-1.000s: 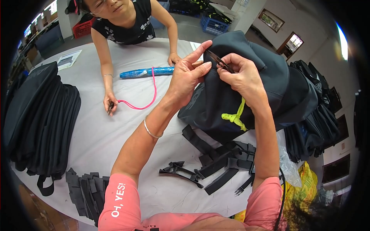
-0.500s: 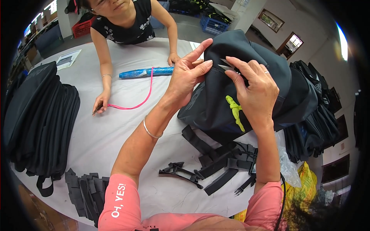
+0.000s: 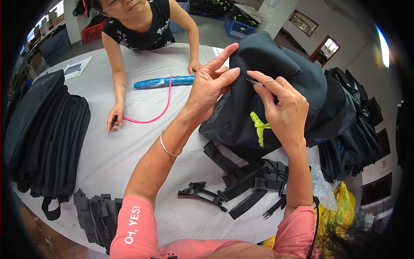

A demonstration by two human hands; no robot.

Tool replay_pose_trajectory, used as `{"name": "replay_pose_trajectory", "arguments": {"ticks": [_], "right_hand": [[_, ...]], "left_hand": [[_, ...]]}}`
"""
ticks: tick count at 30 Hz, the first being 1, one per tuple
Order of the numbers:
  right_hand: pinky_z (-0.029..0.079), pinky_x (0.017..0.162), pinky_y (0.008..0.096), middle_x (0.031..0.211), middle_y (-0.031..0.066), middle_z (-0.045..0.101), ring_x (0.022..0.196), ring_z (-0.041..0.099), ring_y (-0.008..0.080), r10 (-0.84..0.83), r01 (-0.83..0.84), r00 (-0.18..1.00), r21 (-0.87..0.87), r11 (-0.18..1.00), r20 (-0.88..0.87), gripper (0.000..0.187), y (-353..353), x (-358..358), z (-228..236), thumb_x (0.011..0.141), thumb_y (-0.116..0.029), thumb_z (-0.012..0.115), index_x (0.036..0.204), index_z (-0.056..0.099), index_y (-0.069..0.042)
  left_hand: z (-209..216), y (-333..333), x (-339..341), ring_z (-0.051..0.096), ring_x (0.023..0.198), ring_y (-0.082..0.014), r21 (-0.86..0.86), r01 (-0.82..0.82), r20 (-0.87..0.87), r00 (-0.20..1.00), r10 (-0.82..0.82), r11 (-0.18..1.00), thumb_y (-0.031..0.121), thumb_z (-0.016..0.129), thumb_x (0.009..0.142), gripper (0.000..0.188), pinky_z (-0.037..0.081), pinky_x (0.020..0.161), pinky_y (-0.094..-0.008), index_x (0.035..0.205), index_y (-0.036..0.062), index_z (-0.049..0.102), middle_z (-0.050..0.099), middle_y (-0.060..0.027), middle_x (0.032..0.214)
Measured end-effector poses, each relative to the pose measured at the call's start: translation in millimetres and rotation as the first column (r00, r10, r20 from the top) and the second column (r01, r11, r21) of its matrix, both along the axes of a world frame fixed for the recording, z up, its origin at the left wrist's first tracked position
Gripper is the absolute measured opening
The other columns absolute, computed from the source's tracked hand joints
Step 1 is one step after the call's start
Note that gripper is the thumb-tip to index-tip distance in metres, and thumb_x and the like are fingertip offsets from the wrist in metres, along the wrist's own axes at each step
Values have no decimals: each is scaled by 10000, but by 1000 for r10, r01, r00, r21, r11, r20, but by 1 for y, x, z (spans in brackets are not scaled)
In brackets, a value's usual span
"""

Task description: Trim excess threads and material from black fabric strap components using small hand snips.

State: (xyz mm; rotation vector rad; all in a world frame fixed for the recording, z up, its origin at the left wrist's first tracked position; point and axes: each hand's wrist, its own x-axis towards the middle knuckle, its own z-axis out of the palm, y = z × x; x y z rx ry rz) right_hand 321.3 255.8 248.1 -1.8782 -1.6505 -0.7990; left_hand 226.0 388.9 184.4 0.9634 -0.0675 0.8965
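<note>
pinching hand: the edge of the black bag [image 3: 276, 56] is being gripped by the left hand [image 3: 210, 84]; the thumb is being pressed onto the fabric, the index finger is being held out straight beyond it, the remaining fingers are being partly hidden.
right hand: small snips [image 3: 251, 81] are being gripped by the right hand [image 3: 286, 105] between thumb and index finger; the blade tip is being pointed at the left thumb, close to the fabric. whether the fabric is being touched by the tip cannot be told.
bag position: it is being rested on the table [image 3: 133, 168], right of centre, under and beyond both hands.
lime cord: a knotted lime cord [image 3: 260, 125] is being hung in front of the bag, just left of the right wrist; its upper end is being hidden by the hand.
co-worker: a dark pointed tool [image 3: 113, 123] is being held in one hand [image 3: 115, 114] across the table; the other hand [image 3: 194, 66] is being rested beside a blue wrapped rod [image 3: 161, 81].
pink cord: a pink cord [image 3: 151, 121] is being run from the tool hand to the rod.
straps: black straps [image 3: 248, 187] with buckles are being left loose on the table, nearer than the bag.
stacks: folded black bags [image 3: 47, 134] are being piled at far left, above dark webbing pieces [image 3: 97, 216]; another dark pile [image 3: 351, 138] is being stacked at right.
sack: a yellow sack [image 3: 340, 207] is being partly covered by clear plastic [image 3: 321, 185] at lower right.
</note>
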Motion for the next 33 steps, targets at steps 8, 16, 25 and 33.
{"name": "replay_pose_trajectory", "arguments": {"ticks": [8,16,25,33], "right_hand": [[370,454,315,603,5,457,506,486,174,-7,7,1000,-3,1000,6,223,0,0,0,835,-224,654,1035,708,-308],[375,487,307,608,32,411,509,448,171,-41,40,998,32,999,48,277,2,-6,-9,811,-153,676,1055,711,-279],[379,495,296,616,28,433,521,474,183,-40,40,999,85,996,4,279,6,-9,-19,820,-88,647,1040,704,-249],[399,509,297,638,31,473,526,468,164,200,-142,942,221,965,-269,339,9,-1,-20,840,-94,648,1134,671,-262]], "left_hand": [[0,-2,1,405,642,33,11,-11,-2,1000,11,1000,100,642,890,542,333,572,-141,1389,195,453,403,124,655],[-1,-3,1,373,622,23,23,-31,4,1000,31,999,98,640,892,532,332,571,-142,1385,180,458,392,119,651],[-1,-5,0,413,653,28,-22,-37,4,999,37,999,98,636,894,527,344,572,-145,1383,187,461,531,104,721],[-1,-7,-1,535,750,9,-43,23,36,999,-22,999,89,625,899,520,455,676,-163,1381,189,458,631,50,853]]}}
